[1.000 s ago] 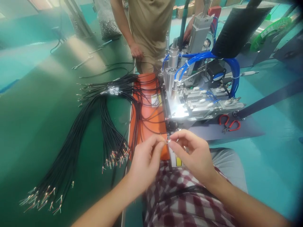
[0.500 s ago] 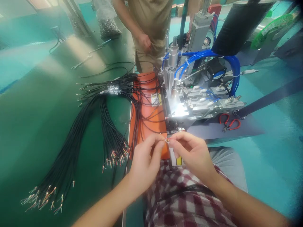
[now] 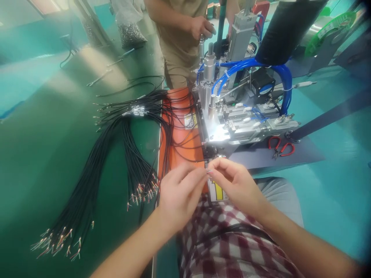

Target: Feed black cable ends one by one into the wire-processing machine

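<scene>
Wires [image 3: 210,172]: fine strands between the fingertips of both hands, out in front of the shirt [image 3: 220,247], just past the near end of the orange cover [image 3: 185,143]; how many, and what they join, is too small to tell.
Left hand [image 3: 179,193]: fingers bunched with the thumb, pinching the wires; its tips hide the exact hold.
Right hand [image 3: 239,183]: thumb and forefinger pinching the wires from the other side, palm raised well off the lap.
Fingertip work: seems best with one hand as a steady anchor, close to where the strands show, while the other makes small moves; a hard tug could bend or snap a strand.
Sight: fingers best angled so the strands stay visible; the left tips cover much of them.
Machine [image 3: 232,127]: brightly lit, beyond the hands; sleeves and wrists are best clear of its near edge.
Cables [image 3: 101,162]: black bundles on the green table [image 3: 37,166], to the left, bare ends [image 3: 59,239] fanned out; elbows could brush and tangle them.
Cutters [image 3: 277,151]: red-handled, beside the machine, apart from both hands.
Co-worker's hand [image 3: 201,27]: across the way, near the machine's far side.
</scene>
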`<action>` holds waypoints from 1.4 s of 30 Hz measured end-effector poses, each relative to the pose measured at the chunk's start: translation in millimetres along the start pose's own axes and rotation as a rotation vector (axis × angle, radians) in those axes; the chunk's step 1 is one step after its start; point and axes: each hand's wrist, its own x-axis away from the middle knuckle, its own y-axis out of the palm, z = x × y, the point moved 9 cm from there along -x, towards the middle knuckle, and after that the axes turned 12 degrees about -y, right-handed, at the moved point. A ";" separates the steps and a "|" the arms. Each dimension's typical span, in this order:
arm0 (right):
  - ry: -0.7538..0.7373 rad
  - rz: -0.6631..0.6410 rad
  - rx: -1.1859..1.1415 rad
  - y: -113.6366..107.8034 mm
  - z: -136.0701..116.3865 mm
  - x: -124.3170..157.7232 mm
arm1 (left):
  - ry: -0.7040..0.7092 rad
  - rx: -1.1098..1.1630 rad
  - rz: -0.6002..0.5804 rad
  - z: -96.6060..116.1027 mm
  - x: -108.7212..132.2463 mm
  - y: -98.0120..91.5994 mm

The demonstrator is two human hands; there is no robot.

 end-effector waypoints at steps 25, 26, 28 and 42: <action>-0.318 0.174 0.437 -25.2 -24.2 -3.0 | -0.945 1.039 -0.246 -56.2 1.5 47.3; -0.373 0.163 0.452 -23.7 -29.3 -2.8 | -0.947 1.037 -0.245 -57.1 1.7 46.9; -0.482 0.121 0.470 -18.9 -37.8 -2.4 | -0.947 1.032 -0.239 -59.0 2.1 45.7; -0.441 -0.083 0.493 -14.9 -44.4 -11.9 | -0.851 0.882 -0.232 -58.4 4.1 41.3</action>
